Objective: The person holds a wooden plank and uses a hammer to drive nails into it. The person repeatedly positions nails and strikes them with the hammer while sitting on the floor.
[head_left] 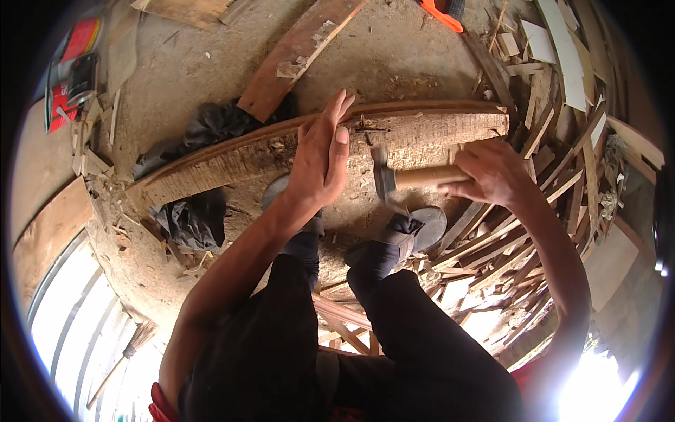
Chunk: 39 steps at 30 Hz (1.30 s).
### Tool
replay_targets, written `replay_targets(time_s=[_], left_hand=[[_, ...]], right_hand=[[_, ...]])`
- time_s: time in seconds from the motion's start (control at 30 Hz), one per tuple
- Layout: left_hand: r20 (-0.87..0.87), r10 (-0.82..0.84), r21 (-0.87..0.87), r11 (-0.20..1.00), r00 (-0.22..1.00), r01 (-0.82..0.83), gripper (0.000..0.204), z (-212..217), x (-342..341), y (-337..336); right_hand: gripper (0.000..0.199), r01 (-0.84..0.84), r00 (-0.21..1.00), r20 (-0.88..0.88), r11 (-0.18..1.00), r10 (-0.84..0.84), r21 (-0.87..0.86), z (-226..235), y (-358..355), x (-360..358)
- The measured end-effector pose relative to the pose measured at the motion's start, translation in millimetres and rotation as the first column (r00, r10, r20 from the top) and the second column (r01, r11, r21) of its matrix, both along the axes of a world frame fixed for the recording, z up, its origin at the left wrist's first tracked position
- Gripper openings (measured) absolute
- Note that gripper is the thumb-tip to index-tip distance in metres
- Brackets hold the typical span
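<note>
1. Hammer (pixel 425 177) with a pale wooden handle and dark head sits right of centre, its head by the beam's near side.
2. Right hand (pixel 492 172), slightly blurred, is wrapped around the handle's right end.
3. Left hand (pixel 320 165) overlaps the beam's middle in view, fingers extended; I cannot tell whether it touches the wood. The 2 hands are apart, the hammer's head between them.
4. Rough wooden beam (pixel 439 131) lies left to right across the floor (pixel 415 60), beyond the person's 2 feet.
5. Black plastic (pixel 193 218) lies near the beam's left part; wood scraps (pixel 510 243) crowd the right.
</note>
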<state>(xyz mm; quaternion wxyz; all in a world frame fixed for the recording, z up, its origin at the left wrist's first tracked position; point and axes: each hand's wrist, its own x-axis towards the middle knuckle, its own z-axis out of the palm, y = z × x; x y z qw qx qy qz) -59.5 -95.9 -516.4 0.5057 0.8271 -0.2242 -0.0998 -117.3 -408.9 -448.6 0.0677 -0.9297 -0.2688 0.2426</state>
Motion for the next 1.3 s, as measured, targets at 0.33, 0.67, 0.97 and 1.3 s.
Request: replay_targets(time_s=[0.33, 0.67, 0.97, 1.3], left_hand=[[-0.067, -0.014, -0.042, 0.999, 0.998, 0.011, 0.065, -4.2, 0.1, 1.7], [-0.097, 0.057, 0.077, 0.996, 0.994, -0.05, 0.049, 39.2, 38.3, -1.5], [-0.033, 0.353, 0.355, 0.878, 0.935, -0.319, 0.044, 25.7, 76.7, 88.5], [0.49, 0.223, 0.385, 0.812, 0.843, -0.439, 0.031, -18.1, 55.4, 110.5]], right_hand=[[0.053, 0.472, 0.859, -0.166, 0.875, -0.484, -0.105, 16.9, 3.5, 19.5], [0.035, 0.893, 0.447, -0.451, 0.356, -0.773, 0.276, 18.8, 61.1, 37.3], [0.021, 0.545, 0.829, -0.215, 0.831, -0.516, 0.11, 52.6, 70.7, 72.2], [0.019, 0.174, 0.895, -0.349, 0.938, -0.277, -0.298, 97.8, 133.7, 129.1]])
